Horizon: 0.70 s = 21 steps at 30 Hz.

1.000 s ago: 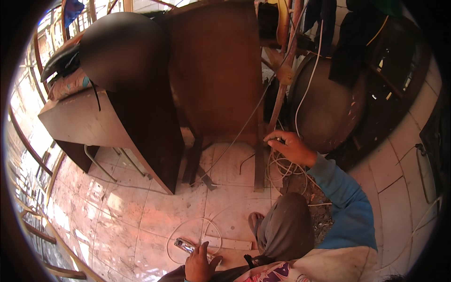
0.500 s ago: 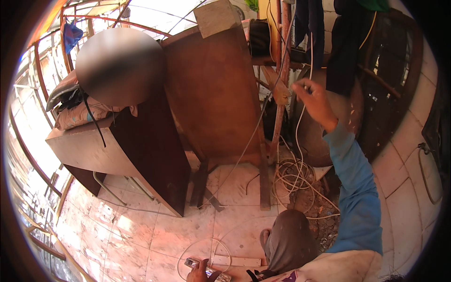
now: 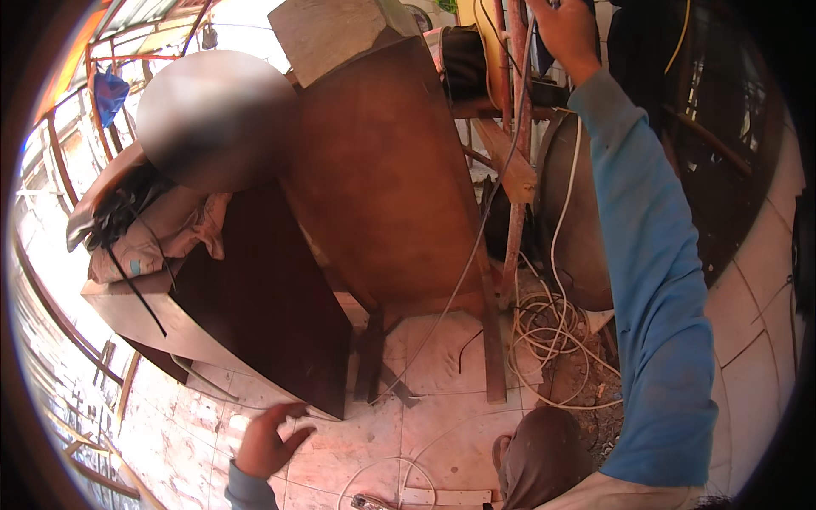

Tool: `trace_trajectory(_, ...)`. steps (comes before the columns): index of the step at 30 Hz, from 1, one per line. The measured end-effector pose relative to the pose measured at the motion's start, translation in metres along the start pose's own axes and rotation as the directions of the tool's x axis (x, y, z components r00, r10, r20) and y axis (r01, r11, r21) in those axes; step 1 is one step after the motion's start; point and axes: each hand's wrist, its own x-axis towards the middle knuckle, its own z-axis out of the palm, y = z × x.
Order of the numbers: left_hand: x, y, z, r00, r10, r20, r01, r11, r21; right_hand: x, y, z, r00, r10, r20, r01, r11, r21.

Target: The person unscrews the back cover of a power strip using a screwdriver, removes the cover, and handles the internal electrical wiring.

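Note:
My left hand is raised over the tiled floor near the lower corner of the brown wooden desk. Its thumb and fingers are apart, with nothing between them. At the bottom edge lies a silvery elongated object, partly cut off, beside a loop of pale cable. My right arm, in a blue sleeve, stretches up to the top edge. There my right hand is beside the reddish post and a dark hanging cable; its fingertips leave the picture, so any hold is hidden.
A brown wooden panel stands upright, with a block-like piece on top. Coiled white cable lies by rubble on the right. A large round dark object stands behind my arm. A person is behind the desk, face blurred; cloth bundles rest on it.
My left hand has left the silvery object and moved up and left, fingers now apart. My right hand has risen toward the top edge. The view has shifted a little.

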Motion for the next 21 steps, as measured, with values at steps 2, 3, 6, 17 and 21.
trace_trajectory(2,0.044,0.022,-0.017,0.998,0.046,-0.043,-0.050,0.995,-0.086,0.019,0.007,0.017,0.977,-0.195,-0.086,0.199,0.979,0.046)
trace_trajectory(3,0.065,0.035,-0.022,0.995,0.095,-0.038,-0.100,0.984,-0.149,0.034,0.016,0.019,0.953,-0.290,-0.092,0.281,0.955,-0.096)
trace_trajectory(6,0.124,0.084,-0.034,0.969,0.243,-0.039,-0.246,0.944,-0.218,0.064,0.010,0.024,0.996,0.047,0.077,-0.071,0.939,0.337)
trace_trajectory(17,0.302,0.276,-0.041,0.738,0.656,-0.157,-0.645,0.754,0.120,0.175,0.128,0.043,0.920,-0.321,0.225,0.389,0.826,-0.408)
trace_trajectory(21,0.396,0.327,-0.038,0.533,0.727,-0.433,-0.644,0.680,0.350,0.178,0.147,0.051,0.911,-0.378,0.166,0.412,0.811,-0.415)
